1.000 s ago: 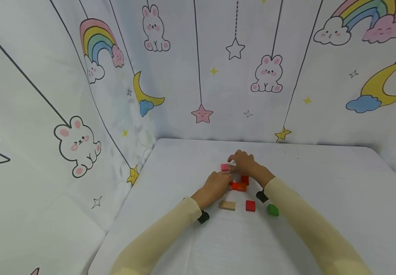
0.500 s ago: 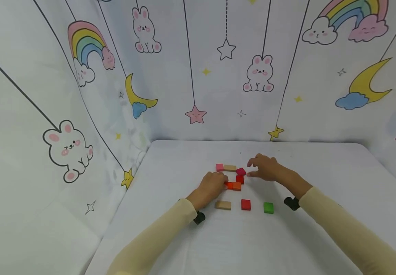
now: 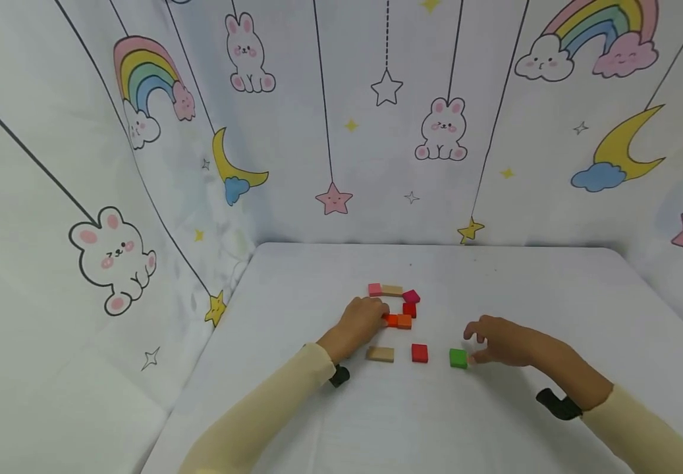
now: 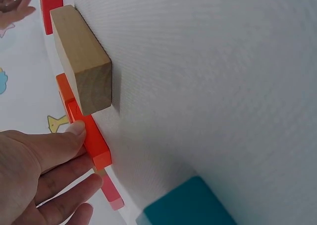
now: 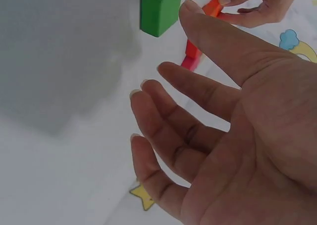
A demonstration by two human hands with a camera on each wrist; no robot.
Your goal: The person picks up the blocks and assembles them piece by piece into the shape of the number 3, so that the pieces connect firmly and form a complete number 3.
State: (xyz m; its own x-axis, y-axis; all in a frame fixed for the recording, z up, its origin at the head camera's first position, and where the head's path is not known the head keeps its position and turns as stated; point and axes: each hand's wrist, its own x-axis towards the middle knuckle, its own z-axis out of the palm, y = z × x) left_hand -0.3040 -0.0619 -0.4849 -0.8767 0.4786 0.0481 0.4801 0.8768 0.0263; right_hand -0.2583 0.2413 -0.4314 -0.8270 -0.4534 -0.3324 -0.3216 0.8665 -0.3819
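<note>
My left hand (image 3: 361, 321) pinches a red-orange block (image 4: 91, 136) between thumb and fingers, low on the table. Touching that block's end is a darker orange block (image 3: 404, 321). Behind them lie a red block (image 3: 409, 310), a crimson block (image 3: 411, 296), a plain wooden block (image 3: 392, 290) and a pink block (image 3: 375, 289), forming a bent line. My right hand (image 3: 504, 341) holds nothing, its fingers loosely bent. Its thumb is close to a green block (image 3: 458, 358); whether they touch I cannot tell.
In the front row are another wooden block (image 3: 380, 354) and another red block (image 3: 419, 353). The left wrist view also has a teal block (image 4: 190, 205) near the left hand. A cartoon-printed cloth (image 3: 294, 131) rises behind the white table (image 3: 377, 421).
My right hand has left the crimson block at the back and come right and nearer, beside the green block. My left hand stays at the red-orange block. The head view has shifted slightly.
</note>
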